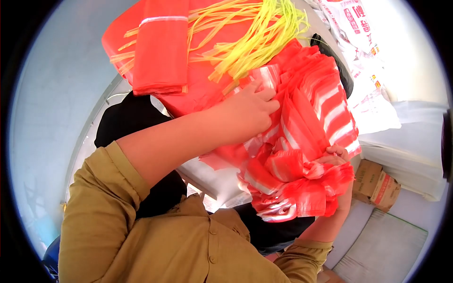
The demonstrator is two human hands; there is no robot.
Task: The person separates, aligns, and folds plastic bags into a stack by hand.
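Note:
A thick bundle of red plastic bags with clear stripes fans out over the table in front of me. My left hand reaches across to the bundle's left side, its fingers curled closed against the bags. At the bundle's lower right, my right hand is closed around the gathered bags, partly hidden behind them. The crumpled lower part of the bundle hangs toward my lap. Just beyond my left hand lie loose yellow plastic strips.
A folded red stack with a pale band lies at the far left on red sheeting. White printed sacks are at the upper right. Cardboard boxes stand lower right, near a grey mat.

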